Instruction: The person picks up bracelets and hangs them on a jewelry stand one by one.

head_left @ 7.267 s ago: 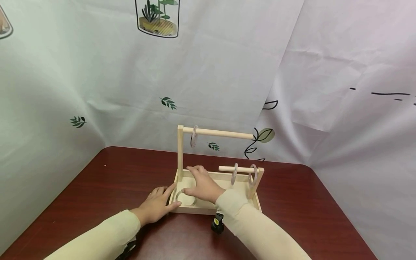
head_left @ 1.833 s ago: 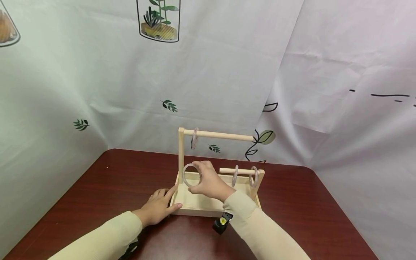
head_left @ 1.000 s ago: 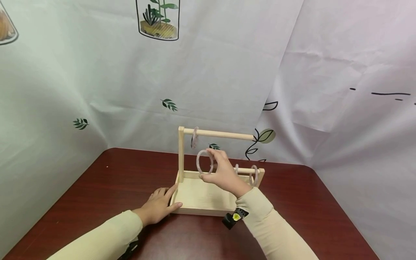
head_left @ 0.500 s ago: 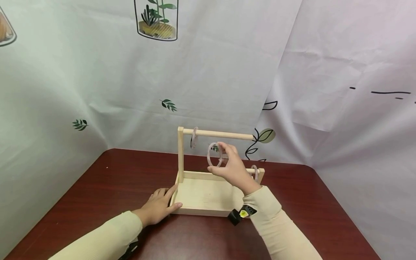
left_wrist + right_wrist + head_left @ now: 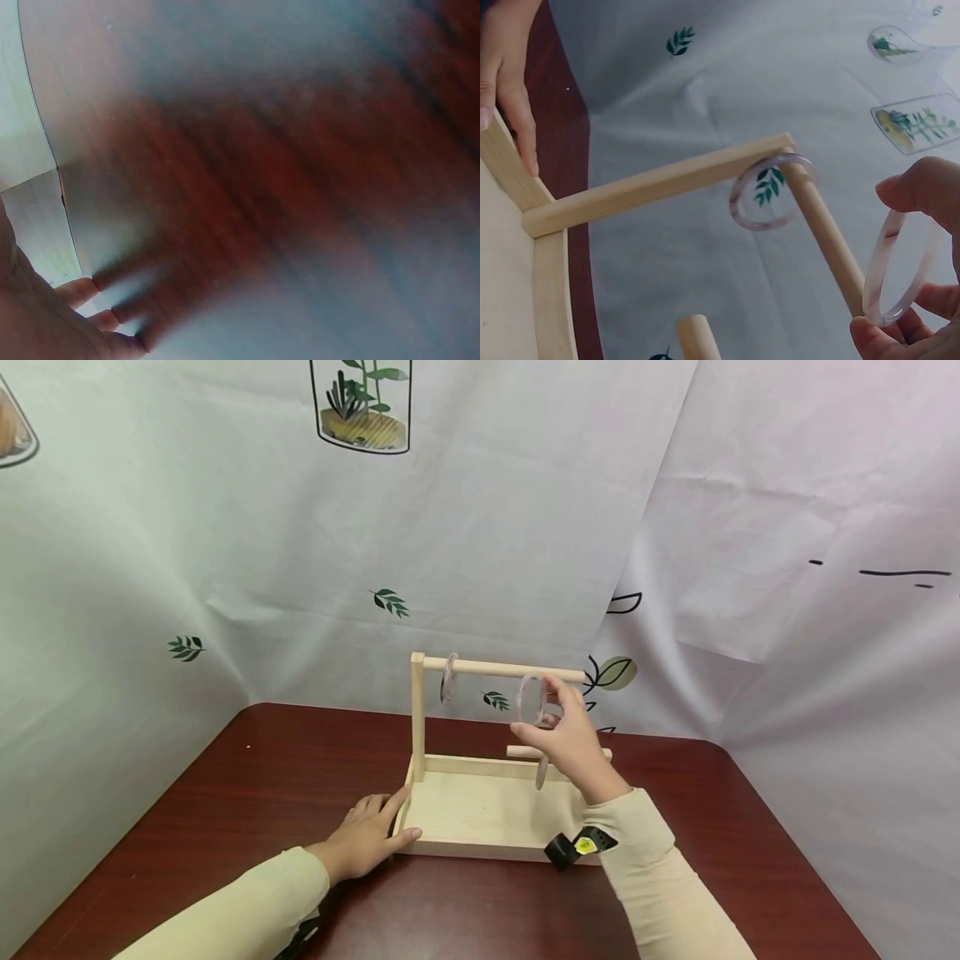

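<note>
My right hand (image 5: 570, 739) pinches a pale translucent bangle (image 5: 521, 700) between thumb and fingers, holding it upright near the free end of the stand's upper rod (image 5: 495, 668). In the right wrist view this bangle (image 5: 877, 262) shows reddish streaks; I cannot tell whether it touches the rod. Another bangle (image 5: 447, 683) hangs near the post on that rod. A third bangle (image 5: 542, 773) hangs from the lower rod (image 5: 522, 751), partly behind my right hand, which covers that rod's right part. My left hand (image 5: 363, 839) rests with extended fingers on the left edge of the wooden tray (image 5: 480, 814).
The stand's tall post (image 5: 417, 718) rises from the tray's left side. The dark red table (image 5: 315, 760) runs around the tray. A white printed cloth (image 5: 300, 568) hangs behind and at both sides. A black wrist camera (image 5: 562, 852) sits under my right wrist.
My right hand has taken the bangle out of the tray's left part and carried it up and right to the upper rod's free end. The left hand stays on the tray.
</note>
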`<state>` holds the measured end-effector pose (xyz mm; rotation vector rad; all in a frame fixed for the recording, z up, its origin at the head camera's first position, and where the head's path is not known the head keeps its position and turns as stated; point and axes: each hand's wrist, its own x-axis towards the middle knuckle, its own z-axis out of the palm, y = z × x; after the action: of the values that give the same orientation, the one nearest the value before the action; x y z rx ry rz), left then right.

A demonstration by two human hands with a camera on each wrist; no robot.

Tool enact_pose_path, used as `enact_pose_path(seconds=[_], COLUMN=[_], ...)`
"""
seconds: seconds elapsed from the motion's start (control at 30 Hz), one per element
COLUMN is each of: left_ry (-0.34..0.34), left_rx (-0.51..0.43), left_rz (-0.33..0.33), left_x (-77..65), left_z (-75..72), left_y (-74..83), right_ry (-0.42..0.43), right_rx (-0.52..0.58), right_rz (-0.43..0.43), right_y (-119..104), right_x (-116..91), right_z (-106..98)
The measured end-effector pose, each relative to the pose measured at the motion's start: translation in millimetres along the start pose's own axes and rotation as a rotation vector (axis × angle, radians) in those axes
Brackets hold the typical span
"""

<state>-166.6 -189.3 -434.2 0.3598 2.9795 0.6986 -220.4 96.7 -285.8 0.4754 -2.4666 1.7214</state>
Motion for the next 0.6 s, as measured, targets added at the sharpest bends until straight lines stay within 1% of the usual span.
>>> enact_pose_path(seconds=[0.17,0.3,0.47,0.6], left_ry=[0.001,0.001,0.004,0.001], left_rx=[0.003,0.002,0.008,0.011], left_rz=[0.001,0.001,-0.004,-0.005], left_x=[-0.3,-0.3,0.5,0.9], left_z=[-0.2,-0.2,1.8,2.5], left_y=[0.1,0.1,-1.7,-2.7], right_ry=[0.041,0.072,0.091,0.112], right_rx=[0.022,0.019,-0.014,-0.006], right_rz=[0.007,0.017,0.039,0.045], right_y=[-1,-1,-1,1], right_x=[-1,-1,-1,1], right_z=[-10,-18,-25,-30])
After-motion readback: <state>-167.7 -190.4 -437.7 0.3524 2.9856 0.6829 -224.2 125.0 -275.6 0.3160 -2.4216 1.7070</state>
